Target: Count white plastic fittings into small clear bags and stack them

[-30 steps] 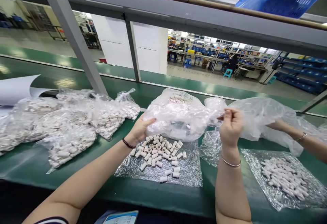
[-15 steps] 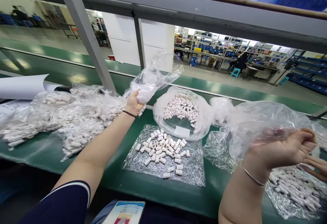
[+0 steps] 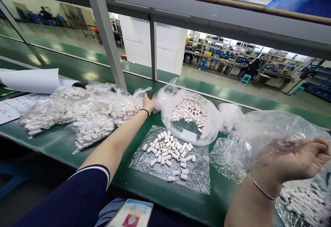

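Note:
My left hand (image 3: 149, 103) reaches to the back of the bench with thumb and fingers apart. It is between a clear bag of white pipe fittings (image 3: 126, 109) and a crumpled clear plastic bag (image 3: 169, 94). My right hand (image 3: 306, 158), with a bangle at the wrist, is raised at the right with its fingers curled in. Clear plastic film (image 3: 274, 127) overlaps part of it, and what the fingers hold is hidden. Loose white fittings (image 3: 168, 149) lie on a silvery plastic sheet (image 3: 198, 177) in front of me. Behind them, an opened bag (image 3: 165, 116) holds more fittings.
Several bagged fittings (image 3: 90, 130) are heaped at the left beside paper sheets (image 3: 31, 80). More fittings (image 3: 307, 199) lie at the lower right. A slanted metal post (image 3: 106, 30) and an overhead shelf (image 3: 207, 11) frame the green bench (image 3: 121, 178).
My left hand has lowered and let go of the crumpled plastic bag, which now lies on the bench. My right hand stays raised with fingers curled. The view has shifted slightly left.

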The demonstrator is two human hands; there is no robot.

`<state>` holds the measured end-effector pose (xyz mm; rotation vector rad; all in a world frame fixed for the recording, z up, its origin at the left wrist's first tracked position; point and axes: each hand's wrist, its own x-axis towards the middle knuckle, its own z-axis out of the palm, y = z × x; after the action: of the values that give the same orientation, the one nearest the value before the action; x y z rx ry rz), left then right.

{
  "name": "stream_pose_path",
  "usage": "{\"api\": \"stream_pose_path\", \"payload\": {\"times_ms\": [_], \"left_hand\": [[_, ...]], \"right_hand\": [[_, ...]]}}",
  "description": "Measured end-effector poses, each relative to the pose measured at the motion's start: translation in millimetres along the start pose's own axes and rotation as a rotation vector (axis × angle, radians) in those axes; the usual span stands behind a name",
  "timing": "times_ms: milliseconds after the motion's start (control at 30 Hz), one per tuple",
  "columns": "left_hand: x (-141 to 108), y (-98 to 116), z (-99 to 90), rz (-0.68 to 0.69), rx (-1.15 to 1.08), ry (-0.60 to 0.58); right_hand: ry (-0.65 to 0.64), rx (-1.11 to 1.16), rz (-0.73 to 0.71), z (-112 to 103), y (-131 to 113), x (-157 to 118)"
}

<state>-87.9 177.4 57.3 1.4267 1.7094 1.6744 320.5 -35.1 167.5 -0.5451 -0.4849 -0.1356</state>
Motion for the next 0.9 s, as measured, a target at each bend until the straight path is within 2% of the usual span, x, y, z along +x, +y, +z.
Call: {"api": "stream_pose_path", "payload": {"times_ms": [67,133,200,267,333,400,433,500,567,633,700,767,900], "left_hand": [[-14.1,0.4,-0.9,0.024,0.055,-0.01],[-30.8,7.4,0.7,0.091,0.076,-0.071],[-50.0,23.4,3.8,0.166,0.06,-0.151],[-72.1,48.0,5.5,0.247,0.012,-0.26],[-97.4,78.2,3.1,0.325,-0.064,-0.42],[-124.2,108.8,-3.0,0.375,-0.244,-0.681],[-136.9,122.6,-6.1,0.348,-0.346,-0.812],[-157.9,144.7,-9.6,0.275,-0.473,-0.931],[-168.7,157.3,-8.3,0.286,-0.456,-0.921],[-167.7,160.6,-5.3,0.351,-0.374,-0.894],[-158.0,157.8,-5.7,0.366,-0.367,-0.907],[-145.0,152.6,-11.3,0.318,-0.437,-0.907],[-128.3,142.5,-25.6,0.217,-0.532,-0.812]], "right_hand": [[-0.041,0.0,0.096,4.3,-4.6,-6.9],[-0.074,-0.014,0.148,8.2,-8.4,-15.2],[-0.095,-0.032,0.185,12.3,-10.3,-24.8],[-0.127,-0.016,0.23,16.7,-10.0,-35.6],[-0.191,0.01,0.273,20.8,-8.2,-48.2],[-0.283,-0.001,0.295,23.7,-7.0,-63.1],[-0.34,-0.021,0.303,24.4,-7.1,-71.2],[-0.474,-0.05,0.328,24.2,-8.8,-87.2],[-0.609,-0.036,0.372,22.5,-11.6,-99.3],[-0.69,-0.02,0.401,20.3,-13.4,-104.1],[-0.701,-0.038,0.398,18.6,-12.4,-101.2],[-0.693,-0.072,0.403,18.1,-8.5,-93.5],[-0.708,-0.086,0.526,18.2,3.3,-81.6]]}}
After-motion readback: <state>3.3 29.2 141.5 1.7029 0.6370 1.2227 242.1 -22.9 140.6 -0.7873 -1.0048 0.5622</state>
